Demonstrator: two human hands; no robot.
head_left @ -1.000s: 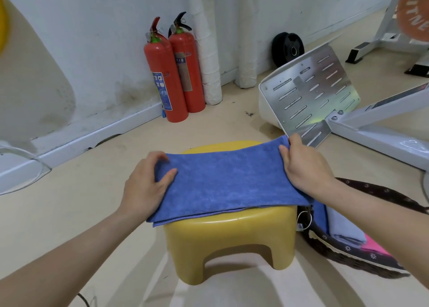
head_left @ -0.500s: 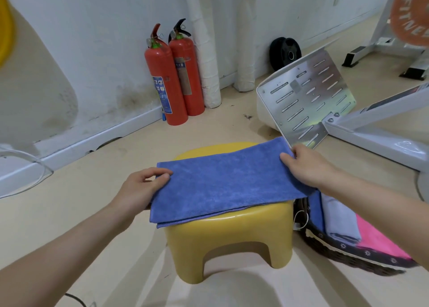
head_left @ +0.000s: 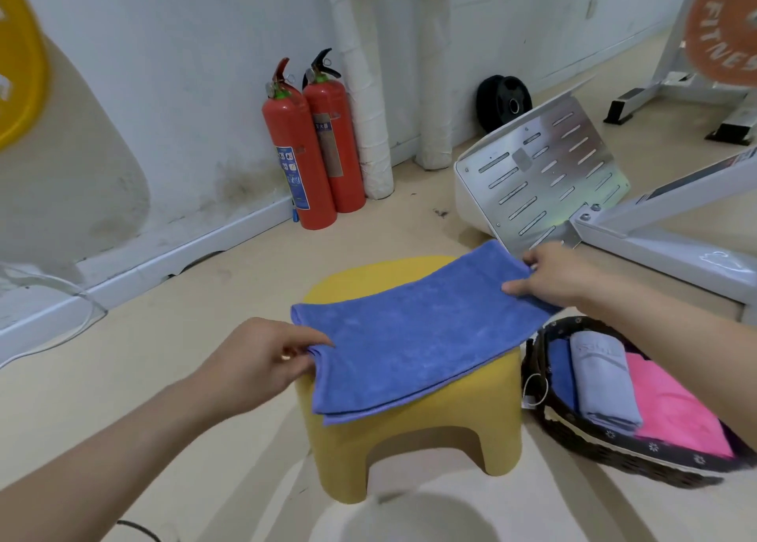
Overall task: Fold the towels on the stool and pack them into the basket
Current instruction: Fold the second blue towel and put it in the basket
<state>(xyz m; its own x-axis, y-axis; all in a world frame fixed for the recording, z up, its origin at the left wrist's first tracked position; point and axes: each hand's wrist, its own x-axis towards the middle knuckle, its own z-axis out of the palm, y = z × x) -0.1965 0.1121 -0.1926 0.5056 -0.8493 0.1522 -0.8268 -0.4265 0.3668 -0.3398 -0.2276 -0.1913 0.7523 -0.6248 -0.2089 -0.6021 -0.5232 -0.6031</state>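
From my end, the blue towel (head_left: 413,336) reads as one plain, even mid-blue, lying over a mustard-yellow stool (head_left: 409,451). The basket (head_left: 614,455) is dark brown weave with a cream trim, dotted by what look like small white flowers. Inside I see a second blue cloth (head_left: 558,371), a pale grey towel (head_left: 602,381) and a hot-pink one (head_left: 672,410). The fire extinguishers (head_left: 334,152) are red with green necks; one carries a blue label. The floor (head_left: 184,336) is beige, the wall (head_left: 184,70) white with grey smudges.

Yellow stool (head_left: 413,431) on beige floor (head_left: 172,361), folded blue towel (head_left: 413,336) atop; basket (head_left: 614,455) beside.
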